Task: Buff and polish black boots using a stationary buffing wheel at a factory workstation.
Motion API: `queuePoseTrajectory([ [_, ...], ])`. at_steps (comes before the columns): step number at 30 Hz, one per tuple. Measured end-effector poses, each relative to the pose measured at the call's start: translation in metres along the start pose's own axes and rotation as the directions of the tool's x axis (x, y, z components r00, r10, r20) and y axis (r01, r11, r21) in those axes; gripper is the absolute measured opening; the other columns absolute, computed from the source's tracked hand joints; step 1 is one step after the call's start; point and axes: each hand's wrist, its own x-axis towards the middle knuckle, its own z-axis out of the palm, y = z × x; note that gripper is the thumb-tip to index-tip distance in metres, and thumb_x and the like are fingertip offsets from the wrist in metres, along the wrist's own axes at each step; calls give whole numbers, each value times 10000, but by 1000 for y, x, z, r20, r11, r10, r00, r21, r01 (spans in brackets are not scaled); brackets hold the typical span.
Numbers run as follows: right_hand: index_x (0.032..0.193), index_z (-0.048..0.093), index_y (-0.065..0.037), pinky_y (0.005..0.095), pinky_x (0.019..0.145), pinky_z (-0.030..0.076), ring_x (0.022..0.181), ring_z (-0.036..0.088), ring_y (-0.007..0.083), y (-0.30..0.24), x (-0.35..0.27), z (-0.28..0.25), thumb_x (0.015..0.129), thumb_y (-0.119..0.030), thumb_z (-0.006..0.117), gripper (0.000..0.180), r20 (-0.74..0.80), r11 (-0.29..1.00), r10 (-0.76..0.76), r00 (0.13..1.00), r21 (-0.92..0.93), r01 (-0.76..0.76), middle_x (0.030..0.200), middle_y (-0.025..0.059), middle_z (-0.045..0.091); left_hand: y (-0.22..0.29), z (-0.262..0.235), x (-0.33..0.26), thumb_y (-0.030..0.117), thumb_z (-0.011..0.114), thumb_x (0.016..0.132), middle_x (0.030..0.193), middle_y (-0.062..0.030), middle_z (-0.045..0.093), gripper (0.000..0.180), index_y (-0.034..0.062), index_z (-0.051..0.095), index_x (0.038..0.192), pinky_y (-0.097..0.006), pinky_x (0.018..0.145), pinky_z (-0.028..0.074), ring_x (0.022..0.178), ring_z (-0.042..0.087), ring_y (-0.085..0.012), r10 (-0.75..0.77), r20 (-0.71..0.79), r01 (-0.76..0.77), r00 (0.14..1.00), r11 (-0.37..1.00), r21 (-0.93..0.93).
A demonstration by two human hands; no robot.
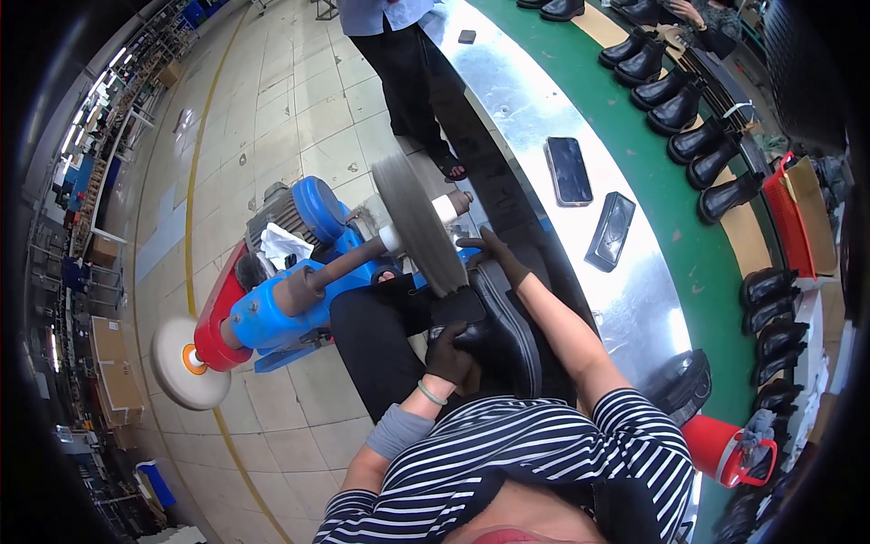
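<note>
A black leather boot (509,331) lies on its side over my lap, its stitched sole edge facing right. My left hand (450,354), in a dark brown glove, is closed around the near left part of the boot. At its far end, my right hand (500,257), also gloved, grips the boot with one finger stretched toward the wheel shaft. A grey buffing wheel (417,222), smeared as if spinning, meets the boot's upper left side; whether they touch is hard to tell. The wheel sits on a blue and red polishing machine (272,308) to my left.
A white buffing wheel (188,363) sticks out at the machine's other end. To my right, a metal table (544,100) bears a phone (569,170) and a dark case (610,231). Beyond it runs a green belt (652,190) beside black boots (678,102). A red mug (720,449) stands near my right elbow. Another person (390,63) stands ahead.
</note>
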Motion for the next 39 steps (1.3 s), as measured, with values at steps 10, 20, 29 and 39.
queuePoseTrajectory([
  [10, 1386, 347, -33, 327, 965, 396, 1100, 518, 207, -16, -109, -8, 736, -233, 733, 781, -250, 952, -287, 925, -180, 247, 1279, 143, 475, -34, 46, 66, -51, 686, 732, 1089, -99, 625, 457, 21, 532, 1157, -321, 955, 449, 1057, 582, -205, -55, 242, 198, 969, 762, -617],
  [20, 1321, 369, -91, 421, 853, 482, 1058, 541, 373, -89, -197, 112, 560, -217, 785, 877, 140, 81, -676, 723, -962, 262, 1146, 174, 515, 81, 17, 44, 233, 439, 943, 1244, -80, 539, 336, 74, 503, 1232, -395, 999, 400, 1143, 521, -236, -508, 255, 437, 822, 276, -856],
  [29, 1292, 415, -58, 533, 915, 382, 1109, 483, 418, -14, -151, 93, 596, -316, 783, 829, 463, -415, -489, 739, -869, 270, 1228, 234, 466, 2, 44, 88, 349, 366, 966, 1245, -102, 542, 423, 86, 499, 1270, -381, 963, 438, 1136, 535, -247, -121, 139, 183, 983, 559, -809],
  [39, 1348, 404, -157, 627, 1005, 215, 1213, 369, 414, -7, -197, 22, 597, -349, 758, 853, 219, -374, -662, 716, -925, -62, 1311, 191, 407, -62, 38, 115, 420, 353, 968, 1224, -115, 573, 492, 82, 473, 1304, -416, 971, 442, 1131, 548, -270, -20, 418, 418, 908, 96, -904],
])
